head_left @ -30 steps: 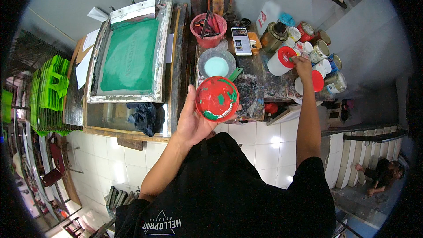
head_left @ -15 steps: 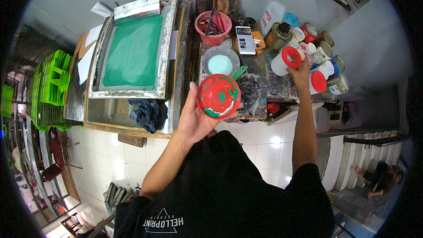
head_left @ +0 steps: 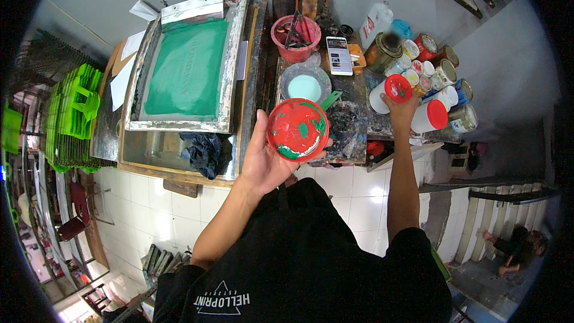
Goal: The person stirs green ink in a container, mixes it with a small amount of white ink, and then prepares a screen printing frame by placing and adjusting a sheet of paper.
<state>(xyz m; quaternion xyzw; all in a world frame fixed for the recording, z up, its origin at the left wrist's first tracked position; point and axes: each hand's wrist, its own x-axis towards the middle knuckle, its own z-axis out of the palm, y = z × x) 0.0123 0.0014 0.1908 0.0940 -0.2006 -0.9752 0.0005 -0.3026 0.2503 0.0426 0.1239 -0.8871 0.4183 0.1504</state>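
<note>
My left hand (head_left: 258, 161), palm up, holds a round red lid (head_left: 291, 125) smeared with green and white ink over the front edge of the bench. Whether anything sits under the lid is hidden. On the right, the fingers of my right hand (head_left: 402, 107) are around a white plastic jar (head_left: 377, 100) with a red top (head_left: 397, 88). This jar tilts, and a green smear shows on its top. Just right of that hand stands another white jar with a red lid (head_left: 436, 115). Beyond the left hand is a clear bowl of pale mint liquid (head_left: 304, 88), with a green-handled tool (head_left: 331, 100) beside it.
A framed screen with green ink (head_left: 186, 69) lies at left, a dark cloth (head_left: 205, 155) by its near edge. Behind the bowl are a pink bucket (head_left: 295, 39) and a phone (head_left: 339, 55). Several cans and jars (head_left: 444, 72) crowd the right. A person (head_left: 519, 245) is at far right.
My right hand and the white jar have come slightly nearer to me. The left hand keeps the red lid in nearly the same place. The whole view has shifted a little.
</note>
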